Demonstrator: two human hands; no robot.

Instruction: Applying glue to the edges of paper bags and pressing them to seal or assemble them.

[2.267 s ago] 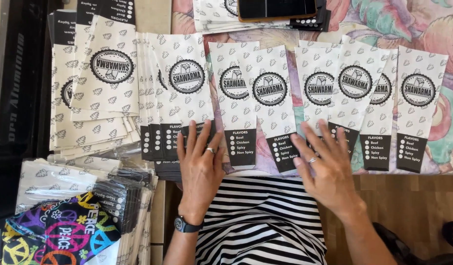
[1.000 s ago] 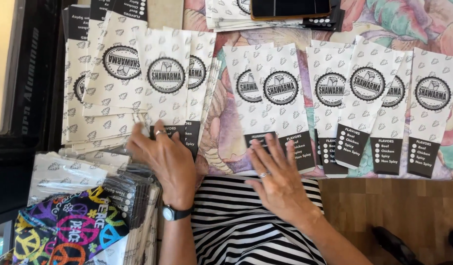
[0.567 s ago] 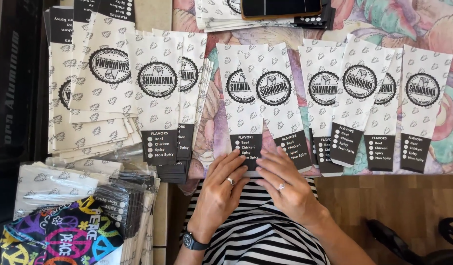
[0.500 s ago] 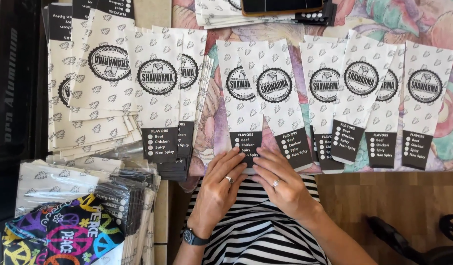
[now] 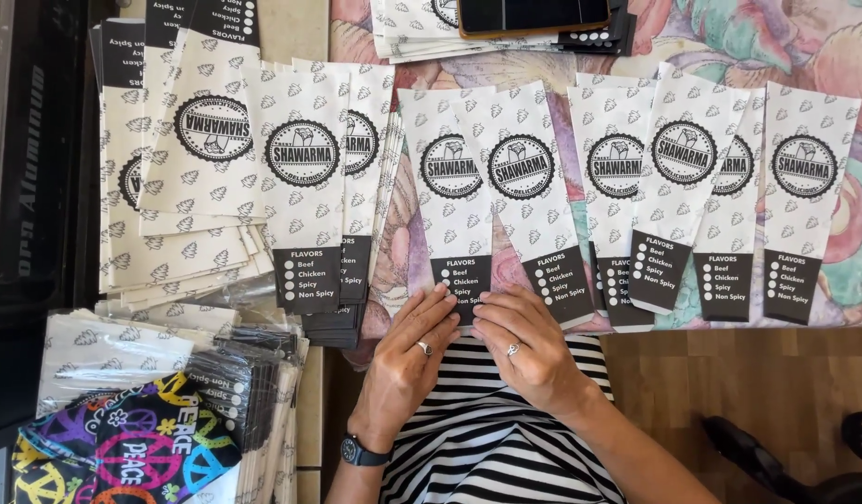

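Head view: my left hand (image 5: 407,359) and right hand (image 5: 524,345) (fingers loose, gripping nothing) rest together on one white patterned paper sleeve (image 5: 449,196).

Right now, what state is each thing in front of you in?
Left hand: flat, fingertips on the middle paper bag.
Right hand: flat, touching the same bag.
Middle paper bag: lying flat, overlapped by its neighbour.
Left stack of bags: fanned, untidy.
Phone: screen dark.

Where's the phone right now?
In the head view, the phone lies at the top edge, centre-right, on a small stack of paper sleeves, far from both hands.
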